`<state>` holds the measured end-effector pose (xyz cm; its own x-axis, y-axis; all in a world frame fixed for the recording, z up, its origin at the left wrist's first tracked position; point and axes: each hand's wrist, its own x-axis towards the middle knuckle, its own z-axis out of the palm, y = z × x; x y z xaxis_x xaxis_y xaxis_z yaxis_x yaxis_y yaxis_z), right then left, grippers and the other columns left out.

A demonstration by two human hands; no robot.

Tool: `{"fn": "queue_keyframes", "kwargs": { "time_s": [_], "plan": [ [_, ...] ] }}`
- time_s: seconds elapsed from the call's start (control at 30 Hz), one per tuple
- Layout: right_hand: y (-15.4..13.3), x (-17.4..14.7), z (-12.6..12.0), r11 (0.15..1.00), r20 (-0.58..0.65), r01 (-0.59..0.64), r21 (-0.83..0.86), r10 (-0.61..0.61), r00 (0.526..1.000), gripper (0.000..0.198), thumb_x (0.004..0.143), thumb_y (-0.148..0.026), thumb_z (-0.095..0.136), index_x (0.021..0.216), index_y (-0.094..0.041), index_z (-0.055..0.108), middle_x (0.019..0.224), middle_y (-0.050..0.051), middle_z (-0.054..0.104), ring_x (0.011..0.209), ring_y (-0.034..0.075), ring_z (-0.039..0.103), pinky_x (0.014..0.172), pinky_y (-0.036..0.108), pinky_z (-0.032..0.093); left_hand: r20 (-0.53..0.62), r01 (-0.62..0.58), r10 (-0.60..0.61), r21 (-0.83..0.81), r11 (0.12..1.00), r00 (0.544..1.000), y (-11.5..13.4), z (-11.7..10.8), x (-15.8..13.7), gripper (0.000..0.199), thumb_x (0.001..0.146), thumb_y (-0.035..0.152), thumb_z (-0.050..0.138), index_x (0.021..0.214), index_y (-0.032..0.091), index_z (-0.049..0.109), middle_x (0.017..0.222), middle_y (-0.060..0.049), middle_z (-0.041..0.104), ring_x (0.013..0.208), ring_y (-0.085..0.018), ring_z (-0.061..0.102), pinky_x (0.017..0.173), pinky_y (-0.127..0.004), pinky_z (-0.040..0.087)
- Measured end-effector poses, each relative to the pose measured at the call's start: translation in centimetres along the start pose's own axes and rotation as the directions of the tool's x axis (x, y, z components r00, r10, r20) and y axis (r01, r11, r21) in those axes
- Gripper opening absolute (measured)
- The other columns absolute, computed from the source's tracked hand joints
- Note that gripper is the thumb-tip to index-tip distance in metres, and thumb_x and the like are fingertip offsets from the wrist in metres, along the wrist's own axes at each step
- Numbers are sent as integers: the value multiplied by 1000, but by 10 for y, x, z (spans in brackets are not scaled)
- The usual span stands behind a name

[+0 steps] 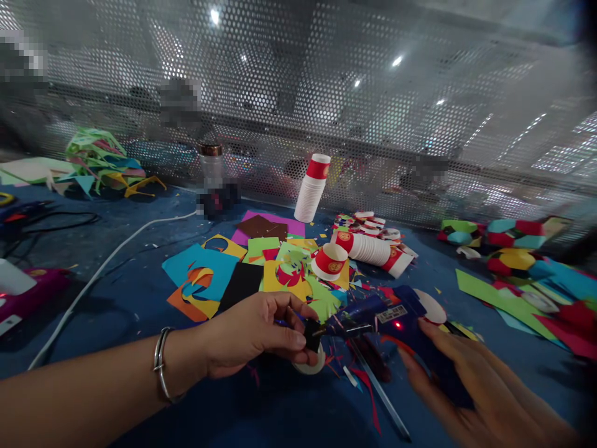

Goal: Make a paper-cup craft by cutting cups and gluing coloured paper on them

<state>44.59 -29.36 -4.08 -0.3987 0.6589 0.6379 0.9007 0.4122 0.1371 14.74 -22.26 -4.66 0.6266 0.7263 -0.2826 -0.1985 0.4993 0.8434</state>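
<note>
- Glue gun point(407, 308) in right hand point(466, 370), fingers wrapped round the handle, red light lit on its side; orange trigger point(390, 340) sits by the fingers (pressed or not, cannot tell).
- Left hand point(261, 330) pinches small black piece point(311, 335) between thumb and fingers; metal bracelet point(160, 367) on that wrist.
- Nozzle points left, right at the black piece, between both hands; actual contact cannot be told.
- White ring point(311, 364) just below left fingertips, partly hidden.
- Clear rod point(380, 395) on blue table point(135, 311), between the hands and nearer the wearer than the gun.
- Beyond left hand: black sheet point(241, 283), blue sheet point(209, 264), purple sheet point(295, 225), other cut paper overlapping.
- Red-and-white cup point(329, 261) upright on the paper, beyond the gap between hands.
- Farther out: cup stack point(311, 193) standing, slightly tilted in view; second stack point(373, 250) lying on its side, beyond the gun.
- Well left of left hand: white cable point(114, 246).
- Right of and beyond right hand: green strip point(489, 298), colored paper shapes point(515, 233).
</note>
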Motion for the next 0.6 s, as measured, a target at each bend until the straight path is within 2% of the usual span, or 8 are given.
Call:
{"fn": "queue_keyframes", "kwargs": {
  "time_s": [0.07,0.13,0.23,0.3,0.6],
  "plan": [
    [0,0,1,998,21,43,-43,-43,999,44,101,-32,46,142,-17,51,125,11,69,111,27,68,94,36,56,-4,-5,5,5,1000,1000,1,1,0,33,72,9,77,101,14,62,84,2,60,80,-19,74,75,-26,52],
    [1,-2,1,995,39,76,-70,-73,997,41,102,-27,44,141,-20,51,127,10,68,113,27,67,95,37,55,-7,-6,6,11,1000,1000,2,1,-1,33,73,9,77,102,14,62,83,3,59,79,-18,74,76,-26,52],
    [2,-4,1,996,45,64,-64,-61,997,42,101,-21,43,142,-21,51,129,9,67,113,27,67,95,37,54,-18,2,-2,15,1000,1000,3,1,-1,34,74,9,76,104,15,61,84,3,59,81,-19,75,76,-25,52],
    [3,-5,1,997,39,44,-57,-42,998,43,101,-24,44,143,-20,50,129,10,68,112,27,68,93,38,55,-25,9,-9,12,1000,1000,3,1,0,34,74,9,76,103,15,60,84,3,59,84,-20,75,77,-26,52],
    [9,-12,2,999,82,32,-32,-30,996,39,96,-19,48,133,-23,60,127,8,69,113,25,67,93,38,57,-45,15,-16,-7,1000,999,2,2,-1,35,73,9,78,102,15,61,85,2,60,85,-21,75,80,-28,53]
  ]
}}
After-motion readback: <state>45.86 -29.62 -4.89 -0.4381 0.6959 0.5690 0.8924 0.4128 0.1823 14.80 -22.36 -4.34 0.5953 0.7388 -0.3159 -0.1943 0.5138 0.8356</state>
